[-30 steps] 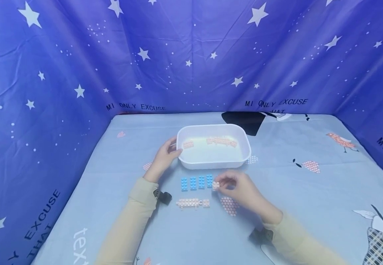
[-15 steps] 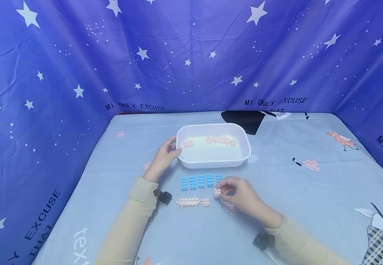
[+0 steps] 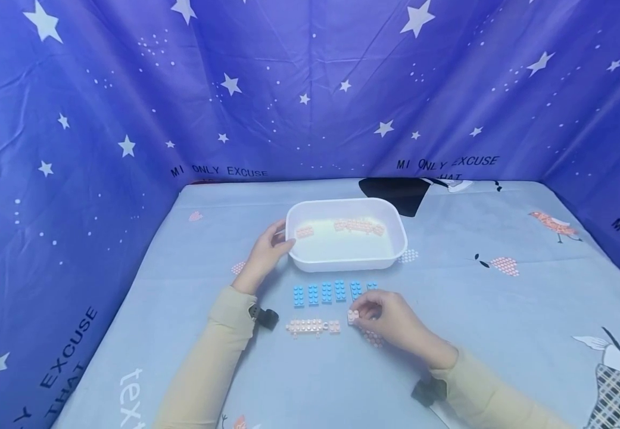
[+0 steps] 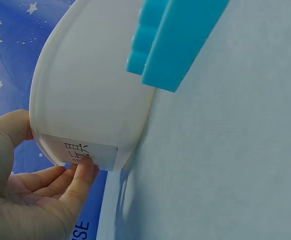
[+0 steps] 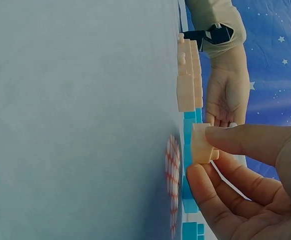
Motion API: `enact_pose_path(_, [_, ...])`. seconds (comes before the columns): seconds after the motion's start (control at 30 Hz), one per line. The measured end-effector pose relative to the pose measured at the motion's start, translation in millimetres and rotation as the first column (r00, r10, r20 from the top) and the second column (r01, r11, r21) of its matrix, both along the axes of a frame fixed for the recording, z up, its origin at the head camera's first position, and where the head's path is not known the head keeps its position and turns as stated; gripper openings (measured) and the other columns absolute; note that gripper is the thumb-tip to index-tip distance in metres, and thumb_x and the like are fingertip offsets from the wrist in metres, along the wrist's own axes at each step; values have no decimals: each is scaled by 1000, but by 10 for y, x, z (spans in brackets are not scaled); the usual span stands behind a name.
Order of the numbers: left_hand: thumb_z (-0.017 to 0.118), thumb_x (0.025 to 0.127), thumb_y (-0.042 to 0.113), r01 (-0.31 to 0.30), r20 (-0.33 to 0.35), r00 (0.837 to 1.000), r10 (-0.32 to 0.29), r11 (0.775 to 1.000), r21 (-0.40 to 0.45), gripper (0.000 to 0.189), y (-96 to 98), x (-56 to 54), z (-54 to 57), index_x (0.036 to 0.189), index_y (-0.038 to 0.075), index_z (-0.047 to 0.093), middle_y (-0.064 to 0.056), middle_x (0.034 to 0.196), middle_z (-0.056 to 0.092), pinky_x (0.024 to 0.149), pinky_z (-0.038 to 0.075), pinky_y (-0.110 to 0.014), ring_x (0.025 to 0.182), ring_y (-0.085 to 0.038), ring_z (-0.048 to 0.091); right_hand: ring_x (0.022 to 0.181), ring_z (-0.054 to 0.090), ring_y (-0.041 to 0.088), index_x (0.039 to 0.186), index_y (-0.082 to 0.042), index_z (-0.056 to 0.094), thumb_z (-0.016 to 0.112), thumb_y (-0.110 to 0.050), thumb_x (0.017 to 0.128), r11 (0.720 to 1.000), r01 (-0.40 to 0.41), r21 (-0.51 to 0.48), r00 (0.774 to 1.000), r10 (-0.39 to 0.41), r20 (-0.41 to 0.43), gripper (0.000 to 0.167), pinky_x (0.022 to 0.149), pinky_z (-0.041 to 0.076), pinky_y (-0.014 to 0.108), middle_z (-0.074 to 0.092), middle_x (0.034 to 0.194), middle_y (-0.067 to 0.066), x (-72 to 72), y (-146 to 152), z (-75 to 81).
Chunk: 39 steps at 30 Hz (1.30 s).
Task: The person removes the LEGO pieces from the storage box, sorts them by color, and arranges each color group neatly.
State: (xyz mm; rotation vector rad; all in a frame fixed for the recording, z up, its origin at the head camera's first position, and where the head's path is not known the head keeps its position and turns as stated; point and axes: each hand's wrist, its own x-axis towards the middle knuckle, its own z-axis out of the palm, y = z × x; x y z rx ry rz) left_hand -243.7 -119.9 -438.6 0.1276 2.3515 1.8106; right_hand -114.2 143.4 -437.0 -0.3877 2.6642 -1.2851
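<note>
My left hand (image 3: 267,255) grips the left end of a white plastic tub (image 3: 347,266). Its thumb is at the rim and fingertips press the outside wall near a printed label (image 4: 105,152). Between thumb and fingertips, my right hand (image 3: 392,319) pinches a small pale pink toy brick (image 5: 201,144), held just above the cloth. Left of that brick lies a studded pale pink piece (image 3: 306,326) with a smaller pink brick (image 3: 333,326) at its right end. Several blue toy bricks (image 3: 326,292) stand in a row in front of the tub; my right hand partly covers the right ones.
Inside the tub are more pink pieces: a long jointed strip (image 3: 360,227) and a small brick (image 3: 304,232). A light blue patterned cloth (image 3: 476,316) covers the table. Star-printed blue curtain (image 3: 310,119) closes off the back and sides.
My right hand has drawn a little toward me with the pink brick, away from the blue row. More blue bricks show at the row's right end. My left hand has stayed at the tub.
</note>
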Motion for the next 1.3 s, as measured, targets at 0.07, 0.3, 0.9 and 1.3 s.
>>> enact_pose_path(0.07, [60, 95, 19, 5, 0, 1000, -5, 1000, 6, 62, -3, 1, 4, 151, 15, 32, -13, 152, 39, 113, 39, -47, 135, -33, 45, 74, 61, 11, 92, -9, 71, 77, -7, 77, 1000, -7, -2, 1000, 7, 12, 17, 68, 56, 19, 66, 80, -1, -3, -2, -3])
enact_pose_path(0.3, [61, 95, 20, 9, -21, 1000, -8, 1000, 23, 62, 6, -15, -29, 150, 14, 34, -10, 152, 40, 112, 41, -44, 135, -30, 46, 74, 59, 11, 91, -9, 71, 78, -6, 75, 1000, -15, 7, 999, 15, 44, 18, 65, 54, 19, 64, 79, -1, -11, -17, -28])
enact_pose_path(0.9, [62, 94, 22, 6, -22, 1000, -6, 1000, 15, 64, 6, -21, -42, 150, 13, 33, -11, 151, 42, 111, 42, -43, 135, -30, 45, 78, 60, 12, 96, -8, 71, 80, -7, 72, 999, -21, 45, 1000, 21, -2, 25, 71, 55, 21, 65, 82, -2, -4, -21, -31])
enact_pose_path(1.3, [61, 94, 20, -3, -10, 1000, 3, 1000, 17, 62, 5, 5, -26, 150, 13, 34, -12, 151, 42, 111, 42, -43, 136, -31, 45, 81, 64, 14, 102, -5, 71, 80, -8, 74, 1000, -9, 17, 997, 10, -78, 30, 74, 58, 23, 70, 91, 2, 8, 1, 2])
